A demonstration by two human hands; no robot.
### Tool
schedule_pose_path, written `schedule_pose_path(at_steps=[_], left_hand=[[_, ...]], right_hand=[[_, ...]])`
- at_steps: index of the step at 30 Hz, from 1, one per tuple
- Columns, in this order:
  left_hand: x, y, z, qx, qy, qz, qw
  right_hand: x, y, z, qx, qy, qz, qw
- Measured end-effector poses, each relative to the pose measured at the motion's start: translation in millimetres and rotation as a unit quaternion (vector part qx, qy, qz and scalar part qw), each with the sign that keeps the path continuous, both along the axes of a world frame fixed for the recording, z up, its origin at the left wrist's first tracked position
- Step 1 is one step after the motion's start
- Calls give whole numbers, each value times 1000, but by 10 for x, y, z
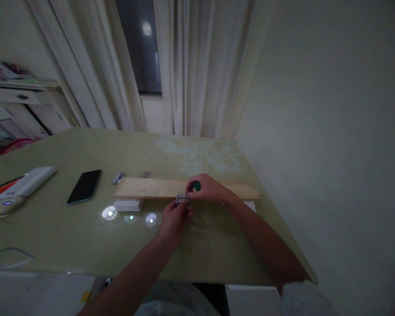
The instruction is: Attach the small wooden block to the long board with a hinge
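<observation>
A long pale wooden plank (151, 188) lies across the glossy table (85, 237). A small metal hinge (181, 198) sits at the plank's near edge. My left hand (175, 217) pinches that hinge with its fingertips. My right hand (206, 188) is closed round a tool with a green handle (196, 186), held just above the hinge; the tool's tip is hidden. Two more metal hinges (118, 178) (145, 174) lie on the table behind the plank.
A black phone (84, 186) lies left of the plank. A small white box (128, 205) is under the plank's left end. A white power strip (28, 181) is at far left. Curtains, a dark window and a wall stand beyond the table.
</observation>
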State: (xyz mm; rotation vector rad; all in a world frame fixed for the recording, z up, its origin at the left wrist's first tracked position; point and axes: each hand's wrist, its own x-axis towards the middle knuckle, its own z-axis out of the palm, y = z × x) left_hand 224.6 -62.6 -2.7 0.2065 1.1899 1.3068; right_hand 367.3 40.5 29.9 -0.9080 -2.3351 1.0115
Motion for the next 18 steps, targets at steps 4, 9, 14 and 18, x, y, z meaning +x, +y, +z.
schedule_pose_path(at_steps=[4, 9, 14, 18], left_hand=[[-68, -46, -40, -1, 20, -14, 1000], [-285, -72, -252, 68, 81, -69, 992], [-426, 17, -427, 191, 234, -121, 946], [-447, 59, -481, 212, 277, -131, 928]], right_hand=[[71, 41, 58, 41, 28, -58, 997], [-8, -209, 306, 116, 37, -109, 987], [-717, -154, 535, 227, -135, -74, 962], [-1766, 321, 565, 228, -196, -18, 954]])
